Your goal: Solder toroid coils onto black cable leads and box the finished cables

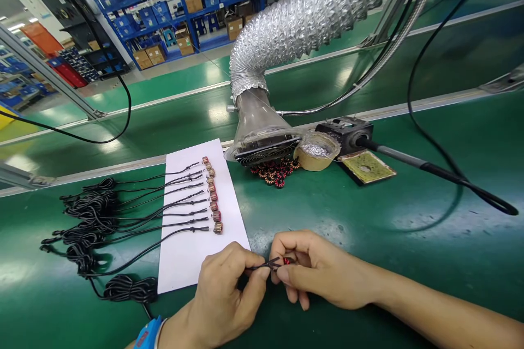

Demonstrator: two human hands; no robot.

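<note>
My left hand (227,292), a blue band at its wrist, pinches the end of a thin black cable (262,266) between thumb and fingertips. Split black leads stick out past the pinch toward the right. A small red and black ring coil (287,261) is held in the fingers of my right hand (319,270), its thumb close to the cable's leads. Fingers partly hide the coil, so I cannot tell whether lead and coil are joined. Left of my hands, a white sheet (184,264) bears a row of small wound coils (213,196) beside the ends of several black cables (143,204).
Bundled cables (92,212) lie on the green bench at left. A fume hood (262,128) on a silver duct (303,27) stands over a pile of ring coils (274,170). Rightward are a round tub (317,152), a yellow sponge tray (366,166) and a soldering iron (401,157) in its holder.
</note>
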